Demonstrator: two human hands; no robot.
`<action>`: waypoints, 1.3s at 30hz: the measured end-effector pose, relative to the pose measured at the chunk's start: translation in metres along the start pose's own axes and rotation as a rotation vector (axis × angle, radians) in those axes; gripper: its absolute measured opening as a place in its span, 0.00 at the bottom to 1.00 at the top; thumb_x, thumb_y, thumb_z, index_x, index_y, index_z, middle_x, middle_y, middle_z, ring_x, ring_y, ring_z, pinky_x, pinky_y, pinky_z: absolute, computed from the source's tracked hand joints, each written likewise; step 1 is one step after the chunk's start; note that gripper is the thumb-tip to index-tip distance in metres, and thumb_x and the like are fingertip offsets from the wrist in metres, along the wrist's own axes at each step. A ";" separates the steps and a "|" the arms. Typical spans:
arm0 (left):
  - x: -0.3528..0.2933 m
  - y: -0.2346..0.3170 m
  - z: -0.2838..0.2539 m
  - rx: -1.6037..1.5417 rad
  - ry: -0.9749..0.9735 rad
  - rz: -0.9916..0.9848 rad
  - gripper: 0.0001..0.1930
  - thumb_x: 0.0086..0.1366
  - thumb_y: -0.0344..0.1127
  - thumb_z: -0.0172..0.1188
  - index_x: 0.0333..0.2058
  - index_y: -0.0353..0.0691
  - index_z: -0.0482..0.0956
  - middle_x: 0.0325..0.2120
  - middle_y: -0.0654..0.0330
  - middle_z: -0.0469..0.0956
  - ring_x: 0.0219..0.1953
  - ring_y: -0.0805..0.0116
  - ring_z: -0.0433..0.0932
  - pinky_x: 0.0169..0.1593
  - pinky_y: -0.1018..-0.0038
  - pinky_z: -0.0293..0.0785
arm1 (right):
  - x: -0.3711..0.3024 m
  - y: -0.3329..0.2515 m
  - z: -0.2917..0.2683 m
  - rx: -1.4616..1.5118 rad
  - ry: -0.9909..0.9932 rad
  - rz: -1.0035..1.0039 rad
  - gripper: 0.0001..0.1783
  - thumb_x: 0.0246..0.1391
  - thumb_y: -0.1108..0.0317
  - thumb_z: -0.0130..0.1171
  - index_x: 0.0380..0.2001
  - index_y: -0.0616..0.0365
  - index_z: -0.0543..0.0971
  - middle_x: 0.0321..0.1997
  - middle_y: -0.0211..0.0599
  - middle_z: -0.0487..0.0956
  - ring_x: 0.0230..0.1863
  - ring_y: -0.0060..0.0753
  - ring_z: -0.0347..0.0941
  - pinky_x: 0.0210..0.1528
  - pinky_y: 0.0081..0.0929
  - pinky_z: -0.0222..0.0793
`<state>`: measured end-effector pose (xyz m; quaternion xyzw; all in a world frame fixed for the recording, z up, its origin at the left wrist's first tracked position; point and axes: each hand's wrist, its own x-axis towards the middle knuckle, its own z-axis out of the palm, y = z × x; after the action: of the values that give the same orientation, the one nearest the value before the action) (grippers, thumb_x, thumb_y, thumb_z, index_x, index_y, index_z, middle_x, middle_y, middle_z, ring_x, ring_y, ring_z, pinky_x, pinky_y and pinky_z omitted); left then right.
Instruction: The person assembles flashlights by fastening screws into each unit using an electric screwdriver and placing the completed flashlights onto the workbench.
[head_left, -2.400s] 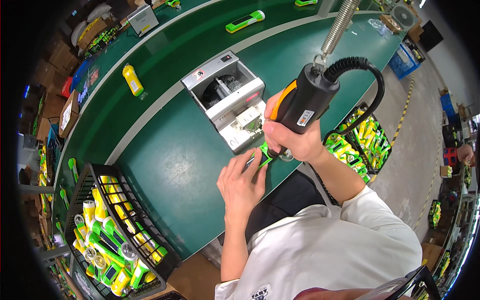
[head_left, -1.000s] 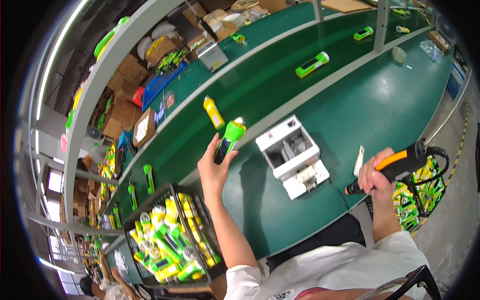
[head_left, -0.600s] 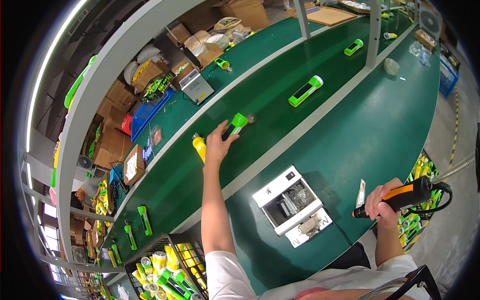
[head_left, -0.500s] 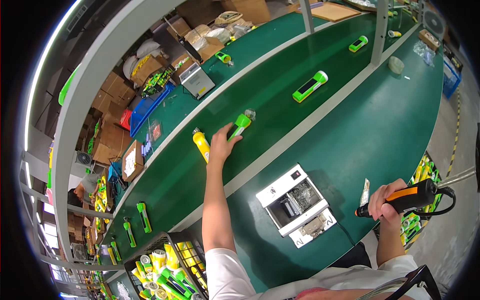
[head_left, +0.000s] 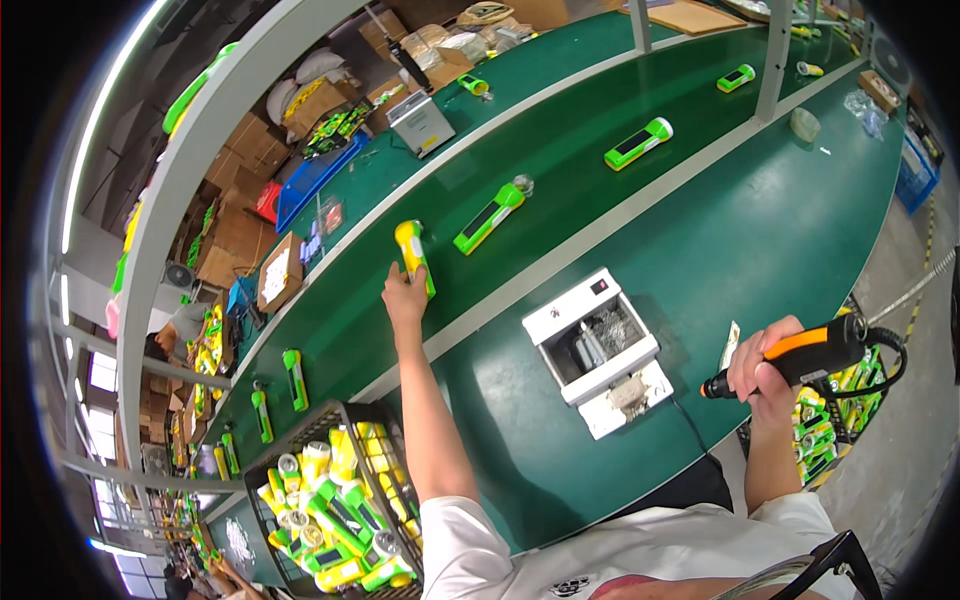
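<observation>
My left hand (head_left: 404, 298) reaches over the green belt, its fingers closed around the lower part of a yellow and green flashlight (head_left: 409, 240). Just right of it lies a green flashlight (head_left: 490, 218) with a dark panel and a clear piece at its head. At the right, my right hand (head_left: 762, 370) grips a black and orange electric screwdriver (head_left: 818, 352), its tip pointing left above the table. Between my arms stands a white screw feeder (head_left: 572, 305), with small metal screws in its open tray.
Another green flashlight (head_left: 638, 145) lies farther up the belt. A black crate (head_left: 262, 512) full of flashlights sits at lower left; more flashlights (head_left: 815, 440) fill a container below the screwdriver. Grey metal posts (head_left: 775, 60) rise beside the belt. A grey box (head_left: 421, 124) stands across it.
My left hand has left the green flashlight and moved left onto the yellow and green one. The right hand still holds the screwdriver. The whole view has shifted slightly.
</observation>
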<state>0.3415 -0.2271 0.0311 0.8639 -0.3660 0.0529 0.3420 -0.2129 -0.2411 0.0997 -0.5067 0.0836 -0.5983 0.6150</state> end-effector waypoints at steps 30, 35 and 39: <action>-0.384 0.074 -0.111 -0.868 -0.969 0.069 0.19 0.70 0.30 0.62 0.59 0.36 0.77 0.53 0.55 0.75 0.50 0.68 0.80 0.48 0.72 0.79 | -0.009 0.033 0.066 -0.045 -0.175 -0.082 0.16 0.63 0.69 0.57 0.47 0.58 0.64 0.17 0.33 0.68 0.13 0.25 0.63 0.20 0.29 0.67; -0.388 0.074 -0.114 -1.052 -0.889 -0.092 0.30 0.56 0.22 0.73 0.59 0.33 0.76 0.57 0.53 0.69 0.53 0.59 0.79 0.56 0.69 0.77 | -0.009 0.019 0.068 -0.330 -0.318 -0.194 0.20 0.54 0.82 0.64 0.49 0.62 0.71 0.29 0.32 0.79 0.27 0.18 0.75 0.30 0.22 0.73; -0.401 0.069 -0.135 -0.739 -0.690 -0.231 0.31 0.50 0.26 0.78 0.54 0.35 0.79 0.43 0.52 0.80 0.47 0.55 0.81 0.51 0.60 0.78 | 0.005 0.040 0.103 -0.250 -0.232 0.108 0.15 0.54 0.73 0.70 0.42 0.59 0.77 0.32 0.27 0.79 0.30 0.17 0.76 0.33 0.20 0.73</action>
<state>0.0253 0.0626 0.0345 0.6873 -0.3542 -0.4060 0.4871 -0.1120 -0.2007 0.1218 -0.6397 0.1127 -0.4869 0.5839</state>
